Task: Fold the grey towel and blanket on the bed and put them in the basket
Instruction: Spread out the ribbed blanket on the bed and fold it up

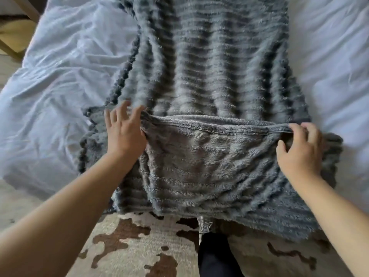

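Grip: right hand (299,148) pinched the turned-over hem (209,126) of the grey ribbed fleece blanket (215,56) at the fold's 3 o'clock corner, fingers curled over the edge, thumb beneath. Counterpart: left hand (124,132) lay with fingers straight and spread, touching the hem's 9 o'clock corner; no clasp showed there. Location: blanket stretched along the white bed sheet (60,66) from 12 o'clock to 6 o'clock, near end doubled back, lower edge overhanging the brown-patched rug (129,246). Progress, as judged: first fold only begun; further folds remained. Towel and basket were not in view, so their stages could not be assessed.
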The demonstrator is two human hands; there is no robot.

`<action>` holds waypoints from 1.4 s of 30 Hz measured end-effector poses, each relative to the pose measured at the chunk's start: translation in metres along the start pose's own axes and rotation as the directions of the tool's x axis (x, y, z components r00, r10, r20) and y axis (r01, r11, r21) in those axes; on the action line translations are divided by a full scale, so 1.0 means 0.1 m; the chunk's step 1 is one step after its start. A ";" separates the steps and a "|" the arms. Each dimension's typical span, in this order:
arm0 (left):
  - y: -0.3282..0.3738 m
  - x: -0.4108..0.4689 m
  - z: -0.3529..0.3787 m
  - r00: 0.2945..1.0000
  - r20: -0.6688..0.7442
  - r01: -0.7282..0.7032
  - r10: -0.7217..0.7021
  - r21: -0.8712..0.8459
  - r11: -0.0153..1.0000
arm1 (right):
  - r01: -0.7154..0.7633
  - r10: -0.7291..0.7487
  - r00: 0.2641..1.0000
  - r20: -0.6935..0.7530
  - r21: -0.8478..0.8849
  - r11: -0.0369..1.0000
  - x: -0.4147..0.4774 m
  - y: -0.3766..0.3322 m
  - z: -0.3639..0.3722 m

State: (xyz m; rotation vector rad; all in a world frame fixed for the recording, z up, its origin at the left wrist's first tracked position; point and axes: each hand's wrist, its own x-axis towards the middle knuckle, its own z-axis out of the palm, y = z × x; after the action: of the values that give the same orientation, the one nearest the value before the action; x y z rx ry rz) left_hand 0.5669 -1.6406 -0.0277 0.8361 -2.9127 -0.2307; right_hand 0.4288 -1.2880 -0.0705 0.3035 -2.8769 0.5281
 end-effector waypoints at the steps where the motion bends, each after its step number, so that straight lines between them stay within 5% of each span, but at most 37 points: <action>1: 0.00 -0.18 -0.04 0.996 -0.087 -0.018 0.010 -0.092 0.996 | 0.031 -0.030 0.999 -0.041 0.042 0.999 -0.19 -0.05 -0.02; 4: -0.10 -0.89 -0.01 0.975 -0.223 -0.047 -0.018 -0.282 0.958 | 0.034 -0.041 0.998 0.039 0.162 0.986 -0.84 -0.14 -0.07; 7: -0.26 -1.62 0.24 0.942 0.045 0.301 -0.333 -0.553 0.777 | -0.304 0.190 0.904 0.383 0.264 0.915 -1.52 -0.16 0.01; 8: -0.32 -1.82 0.37 0.861 0.197 0.481 -0.469 -0.615 0.625 | -0.452 0.294 0.824 0.484 0.251 0.856 -1.72 -0.14 0.07; 10: -0.43 -2.07 0.62 0.576 0.552 0.771 -0.603 -0.612 0.177 | -0.718 0.457 0.608 0.649 0.204 0.666 -2.04 -0.03 0.22; 12: -0.53 -2.12 0.87 0.318 0.818 0.836 -0.479 -0.480 -0.265 | -0.928 0.545 0.332 0.770 0.164 0.334 -2.23 0.09 0.38; 13: -0.56 -2.11 0.95 0.260 0.869 0.805 -0.420 -0.436 -0.403 | -0.979 0.537 0.202 0.819 0.159 0.126 -2.28 0.15 0.46; 15: -0.63 -2.04 1.08 0.232 0.892 0.727 -0.388 -0.424 -0.540 | -0.959 0.485 0.050 0.873 0.177 -0.221 -2.31 0.28 0.61; 17: -0.74 -1.94 1.26 0.249 0.883 0.661 -0.397 -0.455 -0.597 | -0.863 0.493 -0.006 0.870 0.244 -0.442 -2.31 0.46 0.75; 20: -0.91 -1.81 1.43 0.425 0.866 0.437 -0.264 -0.452 -0.778 | -0.676 0.500 -0.020 0.866 0.357 -0.645 -2.25 0.69 0.90; 22: -0.94 -1.69 1.41 0.471 0.859 0.360 -0.201 -0.395 -0.846 | -0.568 0.501 0.010 0.866 0.417 -0.710 -2.19 0.75 0.94; 26: -0.92 -1.65 1.22 0.374 0.871 0.468 -0.317 -0.473 -0.747 | -0.548 0.515 0.054 0.855 0.457 -0.701 -2.04 0.61 0.77; 32: -0.94 -1.90 0.54 0.212 0.887 0.373 -0.411 -0.462 -0.805 | -0.494 0.578 0.075 0.812 0.534 -0.686 -2.08 0.46 -0.09; 34: -0.88 -1.98 0.20 0.085 0.808 0.448 -0.583 -0.553 -0.702 | -0.452 0.604 0.157 0.782 0.600 -0.660 -2.10 0.38 -0.44; 35: -0.85 -2.03 0.01 0.046 0.716 0.562 -0.697 -0.595 -0.574 | -0.485 0.602 0.240 0.762 0.631 -0.605 -2.13 0.35 -0.58; 36: -0.83 -2.10 -0.18 0.102 0.594 0.663 -0.798 -0.639 -0.391 | -0.497 0.584 0.286 0.760 0.639 -0.587 -2.15 0.29 -0.77; 38: -0.84 -2.21 -0.54 0.417 0.357 0.664 -0.836 -0.747 0.012 | -0.474 0.568 0.338 0.750 0.657 -0.586 -2.15 0.14 -1.12; 40: -0.84 -2.28 -0.89 0.713 0.160 0.488 -0.682 -0.813 0.319 | -0.449 0.561 0.376 0.738 0.675 -0.586 -2.18 0.05 -1.41; 42: -0.87 -2.27 -1.16 0.858 0.010 0.348 -0.514 -0.748 0.566 | -0.434 0.572 0.399 0.716 0.698 -0.570 -2.21 -0.02 -1.65</action>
State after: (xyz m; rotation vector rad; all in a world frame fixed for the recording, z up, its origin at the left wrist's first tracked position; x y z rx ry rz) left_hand 0.8198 -1.6054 0.0582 1.2719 -2.0250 -1.1790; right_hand 0.6669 -1.1934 0.0300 -1.3955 -1.2384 2.7114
